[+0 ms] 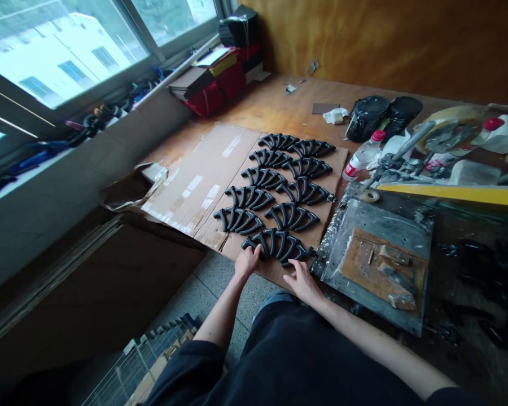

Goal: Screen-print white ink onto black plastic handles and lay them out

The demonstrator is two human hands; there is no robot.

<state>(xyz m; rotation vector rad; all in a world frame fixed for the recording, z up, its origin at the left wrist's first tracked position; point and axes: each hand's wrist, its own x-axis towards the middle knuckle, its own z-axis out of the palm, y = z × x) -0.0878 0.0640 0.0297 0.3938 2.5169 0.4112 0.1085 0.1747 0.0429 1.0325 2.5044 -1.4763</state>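
Several black curved handle-like pieces (281, 243) lie fanned out in the row nearest me, on a flat sheet of cardboard (245, 141). At the left end of this row, my left hand (248, 260) has its fingers curled around the outermost piece. My right hand (303, 282) is at the row's right end. Its fingertips touch or nearly touch the last piece, with thumb and forefinger apart. Beyond my hands, more of the same black pieces (239, 220) form two columns of fan-shaped groups reaching toward the back of the cardboard.
To the right are a stained metal plate (381, 220) with a wooden board (359, 259), a yellow-edged bar (457, 193), a plastic bottle (366, 152) and black cans (368, 115). Dark pieces (486, 270) heap at far right. Red boxes (207, 98) stand by the window.
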